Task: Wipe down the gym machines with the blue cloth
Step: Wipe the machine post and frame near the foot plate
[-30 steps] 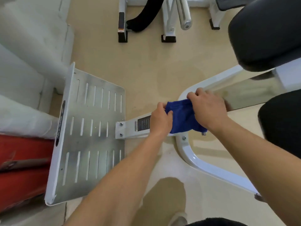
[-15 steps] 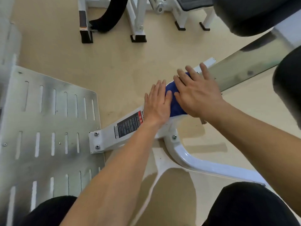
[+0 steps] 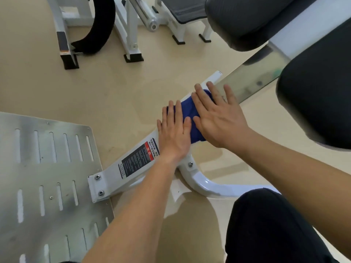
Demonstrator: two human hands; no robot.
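Under both flat hands (image 3: 175, 135) lies the blue cloth (image 3: 190, 112).

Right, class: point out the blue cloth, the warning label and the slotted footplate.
blue cloth (image 3: 188, 110), head view, exposed middle fold.
warning label (image 3: 137, 161), head view, dark text panel.
slotted footplate (image 3: 53, 173), head view, bare middle band.

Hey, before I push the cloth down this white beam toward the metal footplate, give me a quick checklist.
1. Blue cloth lying on the white beam: ok.
2. Left hand flat, fingers straight over the cloth's edge: ok.
3. Right hand flat on the cloth, fingers straight: ok.
4. Path to the footplate free of loose things: ok, only the warning label is stuck there.
5. Cloth clean and damp enough: cannot tell.
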